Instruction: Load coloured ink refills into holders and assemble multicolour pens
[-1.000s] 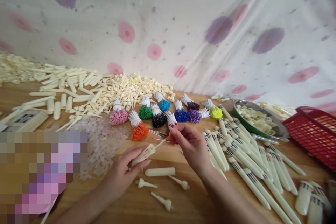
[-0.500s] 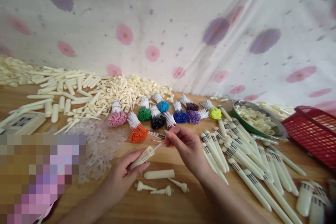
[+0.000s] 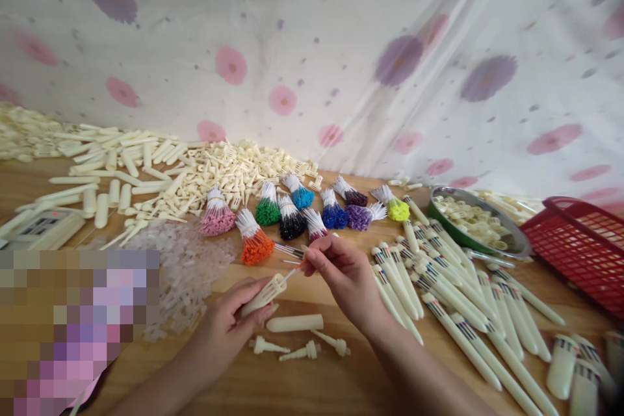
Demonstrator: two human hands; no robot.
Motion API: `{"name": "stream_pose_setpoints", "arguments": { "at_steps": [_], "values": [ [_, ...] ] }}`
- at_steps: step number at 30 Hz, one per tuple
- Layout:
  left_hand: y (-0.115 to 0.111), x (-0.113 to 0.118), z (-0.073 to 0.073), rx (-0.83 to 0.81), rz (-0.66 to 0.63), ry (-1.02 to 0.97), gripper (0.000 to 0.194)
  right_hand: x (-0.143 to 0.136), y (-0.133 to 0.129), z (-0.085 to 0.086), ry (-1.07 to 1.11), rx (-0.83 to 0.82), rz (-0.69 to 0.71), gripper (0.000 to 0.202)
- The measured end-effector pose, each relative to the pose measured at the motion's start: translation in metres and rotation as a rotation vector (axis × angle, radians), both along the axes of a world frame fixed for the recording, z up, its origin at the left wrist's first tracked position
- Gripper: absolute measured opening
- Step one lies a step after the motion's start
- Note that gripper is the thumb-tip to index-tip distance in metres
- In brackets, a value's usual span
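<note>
My left hand is closed around a cream slotted pen barrel, its open end tilted up to the right. My right hand pinches a thin refill with an orange end, whose pale tip is at the mouth of the barrel. Several other thin refills stick out left of my right fingertips. Just below the hands lie a cream tube and cream pointed parts. The orange refill bundle stands behind the hands, beside bundles of other colours.
Cream parts are heaped at the back left, with clear pieces in front. Assembled pens lie on the right, near a green-sided bowl and a red basket. A grey device sits at the left.
My right hand has shifted very slightly left, with the orange-ended refill still at the barrel's mouth. My left hand is almost unmoved.
</note>
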State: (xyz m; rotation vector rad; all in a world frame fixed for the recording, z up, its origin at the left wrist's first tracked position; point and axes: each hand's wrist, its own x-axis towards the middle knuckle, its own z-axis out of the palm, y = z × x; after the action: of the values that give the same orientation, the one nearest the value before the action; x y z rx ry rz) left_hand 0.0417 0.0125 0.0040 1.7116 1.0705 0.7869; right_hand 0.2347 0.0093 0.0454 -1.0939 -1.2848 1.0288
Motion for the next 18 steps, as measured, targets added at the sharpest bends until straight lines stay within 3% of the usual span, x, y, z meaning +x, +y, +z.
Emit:
{"name": "stream_pose_setpoints", "arguments": {
  "at_steps": [6, 13, 18],
  "values": [
    [-0.0005, -0.0012, -0.0053, 0.008, 0.036, 0.004, 0.032, -0.0017, 0.0067, -0.0022, 0.132, -0.141, -0.017, 0.030],
    [0.0002, -0.0021, -0.0020, -0.064, -0.002, 0.017, 0.034, -0.0005, 0.0021, -0.0005, -0.038, -0.046, -0.005, 0.023],
    [0.0002, -0.0013, 0.0003, -0.062, -0.011, 0.018, 0.034, -0.0037, 0.0010, -0.0008, -0.017, -0.117, 0.032, 0.028]
  ]
}}
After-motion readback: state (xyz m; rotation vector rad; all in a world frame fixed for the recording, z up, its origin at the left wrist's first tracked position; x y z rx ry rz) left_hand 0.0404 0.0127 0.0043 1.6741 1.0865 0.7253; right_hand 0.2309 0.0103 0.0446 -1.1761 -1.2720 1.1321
